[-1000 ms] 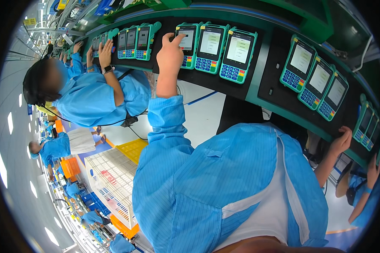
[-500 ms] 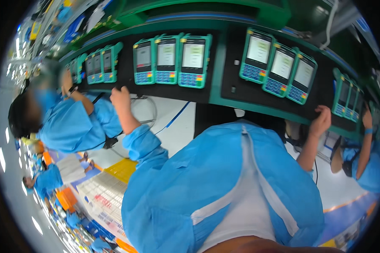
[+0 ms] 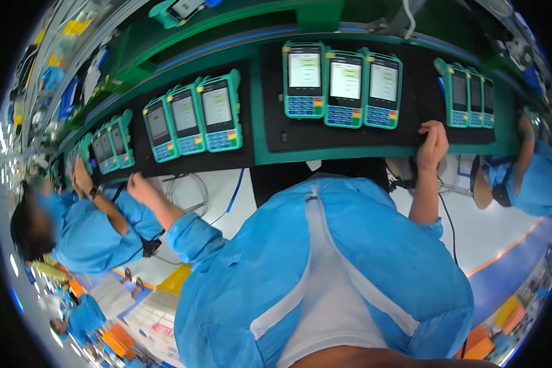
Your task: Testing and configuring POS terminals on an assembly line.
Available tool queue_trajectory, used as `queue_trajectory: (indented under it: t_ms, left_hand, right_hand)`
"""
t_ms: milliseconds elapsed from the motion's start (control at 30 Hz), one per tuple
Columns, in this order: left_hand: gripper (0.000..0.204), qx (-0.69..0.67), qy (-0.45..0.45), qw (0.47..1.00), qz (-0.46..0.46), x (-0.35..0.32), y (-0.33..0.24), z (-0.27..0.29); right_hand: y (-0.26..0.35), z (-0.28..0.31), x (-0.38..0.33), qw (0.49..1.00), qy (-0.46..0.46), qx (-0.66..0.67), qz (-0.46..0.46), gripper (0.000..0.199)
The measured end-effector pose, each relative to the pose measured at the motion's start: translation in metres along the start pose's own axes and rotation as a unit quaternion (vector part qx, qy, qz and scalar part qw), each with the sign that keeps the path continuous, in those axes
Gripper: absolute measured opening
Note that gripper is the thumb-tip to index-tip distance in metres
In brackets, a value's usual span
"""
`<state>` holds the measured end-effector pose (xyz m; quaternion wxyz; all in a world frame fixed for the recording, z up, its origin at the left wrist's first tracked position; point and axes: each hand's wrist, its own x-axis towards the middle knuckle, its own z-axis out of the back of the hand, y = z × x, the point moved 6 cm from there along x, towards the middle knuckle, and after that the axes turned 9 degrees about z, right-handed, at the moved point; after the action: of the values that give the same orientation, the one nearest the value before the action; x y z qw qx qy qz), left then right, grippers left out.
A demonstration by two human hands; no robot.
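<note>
My left hand (image 3: 142, 189) is at the bench's front edge, just below three teal handheld payment terminals (image 3: 191, 116). Its fingers are curled closed, and I see nothing in them. Over the edge at the right, my right hand (image 3: 433, 144) hangs with bent fingers drawn together and no object showing. Another trio of payment terminals (image 3: 345, 86) lies up and to the left of it, screens lit and keypads toward me. Neither hand touches a terminal.
Black mats lie on the green bench (image 3: 270, 158). Farther right are more terminals (image 3: 468, 98) with dark screens, and others (image 3: 111, 144) are at the left. A co-worker (image 3: 98, 227) in blue stands on my left, another (image 3: 527, 178) on my right. Cables (image 3: 187, 196) hang below.
The view has swung to the right, so the terminals appear farther left. My right hand now shows nearer the bench mat, and both hands stay loosely closed. The terminals keep their arrangement.
</note>
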<state>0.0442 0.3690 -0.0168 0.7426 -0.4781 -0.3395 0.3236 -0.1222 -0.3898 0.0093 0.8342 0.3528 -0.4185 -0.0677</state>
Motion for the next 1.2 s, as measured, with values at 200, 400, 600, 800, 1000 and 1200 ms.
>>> queue_trajectory:
  t_ms: [200, 400, 600, 800, 1000, 1200]
  left_hand:
    - [0.063, -0.025, 0.137, 0.961, 0.238, 0.078, 0.001, -0.004]
    - [0.061, 0.446, 0.385, 0.806, 0.061, 0.112, -0.018, -0.085]
    - [0.055, 0.259, 0.315, 0.904, -0.126, 0.076, -0.028, -0.13]
    - [0.061, 0.339, 0.263, 0.894, -0.129, 0.035, -0.019, -0.097]
    - [0.055, 0.293, 0.269, 0.899, -0.182, 0.017, -0.027, -0.103]
    - [0.052, 0.225, 0.324, 0.897, -0.198, -0.001, -0.029, -0.128]
  right_hand:
    - [0.002, 0.004, 0.002, 0.999, 0.006, 0.047, 0.012, 0.021]
    - [0.01, 0.006, 0.006, 0.999, -0.003, 0.045, 0.029, 0.02]
    - [0.016, 0.009, 0.004, 0.999, -0.03, -0.02, 0.026, 0.019]
    - [0.037, 0.012, -0.001, 0.993, -0.062, -0.068, 0.078, 0.021]
    - [0.079, -0.019, -0.013, 0.982, -0.04, -0.134, 0.123, 0.026]
    - [0.103, -0.075, -0.025, 0.984, -0.051, -0.133, 0.106, 0.033]
